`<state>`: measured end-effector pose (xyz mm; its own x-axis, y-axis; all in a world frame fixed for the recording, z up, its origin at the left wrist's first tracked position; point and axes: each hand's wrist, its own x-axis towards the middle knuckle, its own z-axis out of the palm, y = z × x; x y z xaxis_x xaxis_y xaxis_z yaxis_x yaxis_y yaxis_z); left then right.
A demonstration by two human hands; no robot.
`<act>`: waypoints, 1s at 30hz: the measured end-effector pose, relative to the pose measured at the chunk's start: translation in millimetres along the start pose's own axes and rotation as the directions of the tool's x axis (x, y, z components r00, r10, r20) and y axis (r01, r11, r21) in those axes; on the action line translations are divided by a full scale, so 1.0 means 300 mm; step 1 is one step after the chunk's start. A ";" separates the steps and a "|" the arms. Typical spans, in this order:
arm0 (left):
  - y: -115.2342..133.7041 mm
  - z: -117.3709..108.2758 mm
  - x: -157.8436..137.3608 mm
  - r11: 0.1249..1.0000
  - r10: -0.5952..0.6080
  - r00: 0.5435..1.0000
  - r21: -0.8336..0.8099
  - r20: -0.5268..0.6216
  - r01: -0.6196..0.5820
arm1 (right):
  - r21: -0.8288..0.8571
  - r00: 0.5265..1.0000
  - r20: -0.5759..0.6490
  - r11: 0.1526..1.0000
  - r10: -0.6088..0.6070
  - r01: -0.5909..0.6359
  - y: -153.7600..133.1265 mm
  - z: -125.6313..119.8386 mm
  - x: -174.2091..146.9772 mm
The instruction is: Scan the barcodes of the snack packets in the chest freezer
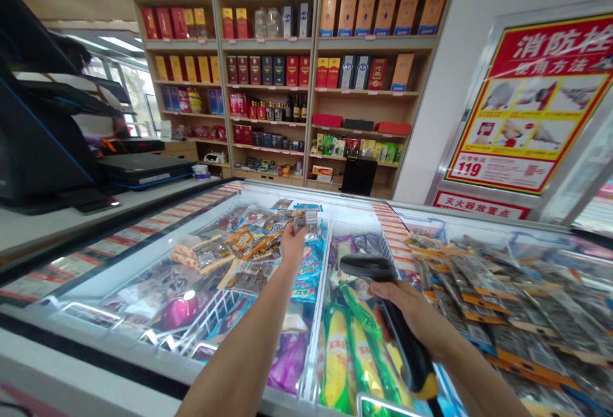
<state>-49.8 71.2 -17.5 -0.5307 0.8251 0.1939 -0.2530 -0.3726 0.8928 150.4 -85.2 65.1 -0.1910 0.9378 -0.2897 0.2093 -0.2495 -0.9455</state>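
The left hand [291,244] reaches out over the open freezer [330,203], its fingers closed on a small clear packet [306,221] held up at about twelve o'clock. The right hand [412,315], at four o'clock, grips a black barcode scanner [383,289] with a yellow-tipped handle, above wrapped corn cobs [338,356].

Bright shop light, glass glare, warped edges
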 end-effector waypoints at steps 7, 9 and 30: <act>0.000 0.004 0.003 1.000 0.000 1.000 -0.020 -0.018 0.000 | -0.013 0.998 0.023 0.998 -0.056 0.056 -0.002 -0.004 -0.002; 0.002 0.005 0.001 1.000 -0.008 1.000 -0.025 -0.025 0.007 | -0.015 0.999 0.016 0.999 -0.050 0.050 -0.003 -0.004 -0.002; -0.005 0.000 0.003 1.000 0.009 1.000 -0.022 0.019 -0.009 | -0.047 0.998 0.057 0.999 -0.015 0.018 -0.020 0.000 -0.033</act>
<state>-49.9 72.5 -18.6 -0.5179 0.8294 0.2095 -0.2662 -0.3891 0.8819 150.9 -92.8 73.7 -0.2488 0.9261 -0.2836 0.2505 -0.2213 -0.9425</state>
